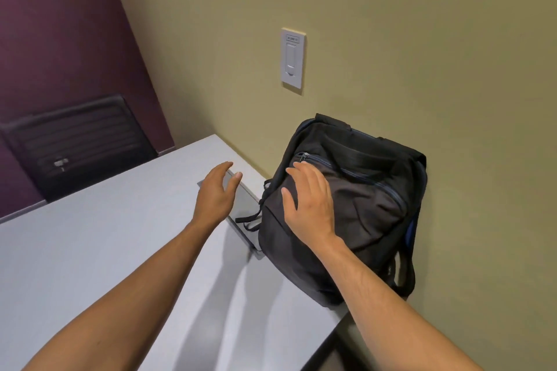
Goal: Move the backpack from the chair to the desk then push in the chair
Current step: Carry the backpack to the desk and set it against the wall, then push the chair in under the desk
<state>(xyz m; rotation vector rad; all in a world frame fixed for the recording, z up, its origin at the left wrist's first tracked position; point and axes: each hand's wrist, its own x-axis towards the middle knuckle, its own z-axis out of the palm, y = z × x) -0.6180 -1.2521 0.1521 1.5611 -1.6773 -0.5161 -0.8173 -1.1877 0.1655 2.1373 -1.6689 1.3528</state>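
On the grey bench (pixel 90 250), hard against the olive wall (pixel 422 39), your black backpack (pixel 361 205) stands nearly upright with its back leaning on that wall and its zipped front pocket facing you. Your right hand (pixel 310 205) lies over the front panel of the bag, palm toward the fabric, fingers spread and loosely extended rather than closed on anything; whether the palm actually presses the cloth you cannot tell from this angle. Your left hand (pixel 215 193) hovers just to the left of the bag, apart from it, open with fingers and thumb gently curved and nothing in its grasp. Beneath that hand a flat grey panel (pixel 244 205) is set in the bench top, and the bag's lower left edge and a loose black strap (pixel 250 220) overlap its near end. Above the bag a white wall switch plate (pixel 292 59) is mounted on the olive wall. Across the bench, on the far left against the purple wall (pixel 60 24), the back of a dark chair (pixel 78 141) rises above the bench edge, well apart from both hands.
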